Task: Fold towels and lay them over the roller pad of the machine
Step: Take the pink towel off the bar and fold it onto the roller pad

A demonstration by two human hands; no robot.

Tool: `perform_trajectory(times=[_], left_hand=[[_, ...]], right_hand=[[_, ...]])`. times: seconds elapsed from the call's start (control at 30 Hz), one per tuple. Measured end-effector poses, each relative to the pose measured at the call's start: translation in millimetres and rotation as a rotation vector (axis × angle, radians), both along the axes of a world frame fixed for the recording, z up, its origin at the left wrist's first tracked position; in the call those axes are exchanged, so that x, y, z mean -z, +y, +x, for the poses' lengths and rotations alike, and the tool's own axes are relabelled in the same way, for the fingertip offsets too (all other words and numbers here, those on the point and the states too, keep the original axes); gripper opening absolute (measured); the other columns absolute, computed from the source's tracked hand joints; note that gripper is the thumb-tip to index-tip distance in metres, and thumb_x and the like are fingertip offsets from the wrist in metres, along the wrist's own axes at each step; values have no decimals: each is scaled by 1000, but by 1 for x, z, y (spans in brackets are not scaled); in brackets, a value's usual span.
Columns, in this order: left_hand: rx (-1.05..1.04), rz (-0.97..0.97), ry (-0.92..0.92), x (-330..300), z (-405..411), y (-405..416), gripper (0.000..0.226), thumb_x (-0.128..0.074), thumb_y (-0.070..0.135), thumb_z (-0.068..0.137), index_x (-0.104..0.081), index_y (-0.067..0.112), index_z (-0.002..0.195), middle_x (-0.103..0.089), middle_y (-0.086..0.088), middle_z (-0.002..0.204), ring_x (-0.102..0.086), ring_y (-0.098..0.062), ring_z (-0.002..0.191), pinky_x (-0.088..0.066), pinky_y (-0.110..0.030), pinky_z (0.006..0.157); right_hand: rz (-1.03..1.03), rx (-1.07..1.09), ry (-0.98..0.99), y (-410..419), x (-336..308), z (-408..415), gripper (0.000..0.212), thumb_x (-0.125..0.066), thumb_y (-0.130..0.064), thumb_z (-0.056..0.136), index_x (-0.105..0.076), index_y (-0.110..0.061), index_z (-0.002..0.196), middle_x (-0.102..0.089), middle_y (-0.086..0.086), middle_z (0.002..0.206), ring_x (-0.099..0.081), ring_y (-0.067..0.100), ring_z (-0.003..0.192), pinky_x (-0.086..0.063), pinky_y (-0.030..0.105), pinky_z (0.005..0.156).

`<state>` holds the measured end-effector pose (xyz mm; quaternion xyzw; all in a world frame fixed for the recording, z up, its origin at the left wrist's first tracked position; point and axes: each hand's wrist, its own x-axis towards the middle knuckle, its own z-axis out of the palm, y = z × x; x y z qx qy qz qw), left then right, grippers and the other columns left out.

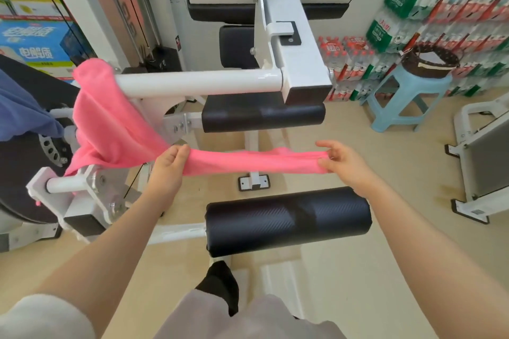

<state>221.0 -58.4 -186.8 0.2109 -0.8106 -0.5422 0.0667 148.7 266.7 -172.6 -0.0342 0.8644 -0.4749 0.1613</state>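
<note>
A pink towel (pixel 115 124) hangs from the machine's white bar (pixel 198 82) at the left and stretches rightward between my hands. My left hand (pixel 168 168) grips the towel near its middle. My right hand (pixel 341 162) pinches the towel's right end. The stretched part hangs in the air above and beyond the black roller pad (pixel 289 220), which lies bare in front of me. A second black pad (pixel 261 115) sits higher up, behind the towel.
A blue cloth (pixel 24 115) hangs at the far left over a dark pad. A light-blue stool (pixel 407 96) carrying a dark basket stands at the right, with stacked water-bottle packs (pixel 440 16) behind. Another white frame (pixel 479 157) stands at the right edge. My foot (pixel 220 283) is below the roller.
</note>
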Motion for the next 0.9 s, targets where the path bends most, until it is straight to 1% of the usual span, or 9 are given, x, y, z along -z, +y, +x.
perform_trajectory(times=[0.07,0.13,0.2,0.3,0.43,0.53,0.63,0.8,0.9], left_hand=[[11,0,-38,14,17,12,26,-39,27,99,-53,12,84,-48,3,76,-42,-5,70,-32,-18,63],[24,-2,-76,27,33,21,26,-38,26,99,-53,8,87,-45,1,75,-41,-9,69,-31,-20,63],[30,-2,-115,40,49,27,30,-37,27,100,-51,7,83,-41,-2,74,-38,-15,69,-29,-25,61],[38,-42,-228,57,71,34,32,-35,29,100,-43,18,71,-37,-1,69,-36,-15,65,-27,-27,57],[128,-97,-347,78,91,40,30,-34,30,100,-44,13,77,-41,-1,71,-39,-16,66,-29,-26,58],[180,-118,-449,91,95,42,34,-32,31,101,-49,2,94,-47,-6,81,-43,-19,74,-30,-17,61],[191,-49,-463,104,97,43,36,-32,30,101,-48,-1,92,-44,-6,81,-41,-19,73,-31,-27,61],[135,57,-378,112,89,45,34,-37,28,99,-43,-2,85,-35,-4,76,-33,-15,66,-26,-29,59],[108,126,-318,111,73,43,28,-38,28,99,-45,8,81,-31,1,68,-32,-15,61,-28,-28,51]], right_hand=[[166,-92,-25,12,20,13,23,-54,1,87,-63,-17,100,-62,2,95,-55,18,89,-41,26,80],[204,-133,-89,23,34,28,20,-56,-3,87,-61,-22,83,-63,-3,85,-56,18,85,-43,28,77],[161,-148,-165,32,42,45,16,-57,-4,87,-61,-18,81,-64,-2,86,-57,15,84,-43,25,76],[7,-153,-309,38,51,69,19,-51,5,86,-56,-10,75,-66,0,100,-60,8,97,-41,21,86],[20,-105,-366,38,75,86,13,-53,-3,73,-52,-13,65,-53,-2,70,-46,11,69,-32,23,62],[96,-80,-378,37,97,94,15,-50,-3,74,-53,-14,63,-49,-2,68,-41,15,69,-28,28,61],[106,-89,-431,34,111,98,8,-46,-16,61,-52,-13,65,-48,-2,67,-40,17,70,-27,30,63],[97,-49,-379,30,118,82,4,-46,-15,63,-50,-15,64,-47,-4,65,-39,17,68,-28,31,64],[21,21,-315,24,119,62,4,-45,-14,61,-48,-13,62,-50,8,68,-44,21,71,-40,36,67]])
